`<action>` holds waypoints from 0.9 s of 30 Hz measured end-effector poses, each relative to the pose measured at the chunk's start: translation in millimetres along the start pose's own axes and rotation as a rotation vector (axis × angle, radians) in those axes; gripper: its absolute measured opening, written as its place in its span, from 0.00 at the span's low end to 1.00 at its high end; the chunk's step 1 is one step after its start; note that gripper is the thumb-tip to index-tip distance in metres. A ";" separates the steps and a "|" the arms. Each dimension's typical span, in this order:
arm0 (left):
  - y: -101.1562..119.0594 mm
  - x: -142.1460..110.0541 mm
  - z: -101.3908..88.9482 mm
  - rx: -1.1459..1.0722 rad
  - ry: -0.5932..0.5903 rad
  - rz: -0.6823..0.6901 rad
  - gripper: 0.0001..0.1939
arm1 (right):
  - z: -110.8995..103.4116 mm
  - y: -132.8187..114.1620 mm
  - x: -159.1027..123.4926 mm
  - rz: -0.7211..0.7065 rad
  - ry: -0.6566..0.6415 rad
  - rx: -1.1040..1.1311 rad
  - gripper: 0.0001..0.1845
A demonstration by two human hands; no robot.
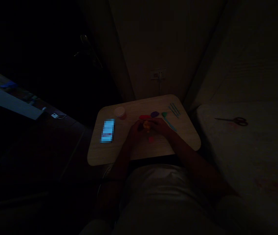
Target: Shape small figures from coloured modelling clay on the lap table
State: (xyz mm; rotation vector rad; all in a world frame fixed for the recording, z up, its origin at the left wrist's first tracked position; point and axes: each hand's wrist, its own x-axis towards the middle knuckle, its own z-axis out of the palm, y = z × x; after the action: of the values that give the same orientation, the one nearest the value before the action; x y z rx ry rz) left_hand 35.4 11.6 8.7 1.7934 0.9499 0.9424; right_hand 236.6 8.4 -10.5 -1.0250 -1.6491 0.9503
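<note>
Both hands meet over the middle of a small light table in a very dark room. My left hand [136, 129] is curled against an orange-yellow lump of modelling clay [147, 124]. From the other side, the bent fingers of my right hand [160, 126] close on the same lump. Just beyond the fingers lies a red piece [144, 117], with a purple lump [154, 114] and a green piece [164, 114] beside it. A small pink piece [151, 139] rests nearer my body. Finger detail is dim.
On the table [139, 151], a lit phone [108, 131] and a white-lidded tub [120, 112] stand left. A blue tool [170, 124] and several thin teal sticks [174, 110] lie right. Scissors [236, 121] rest on the pale surface at right. A wall socket [157, 74] is behind.
</note>
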 end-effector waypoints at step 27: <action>-5.5 4.3 -0.4 -0.012 0.113 -0.046 0.16 | 2.9 -1.0 -0.3 -0.072 -0.045 -0.167 0.36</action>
State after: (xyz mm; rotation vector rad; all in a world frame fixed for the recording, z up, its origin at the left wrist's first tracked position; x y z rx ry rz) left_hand 35.7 17.3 4.7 1.7165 1.0493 1.0268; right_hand 233.7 7.4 -10.4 -1.0534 -1.8143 0.8035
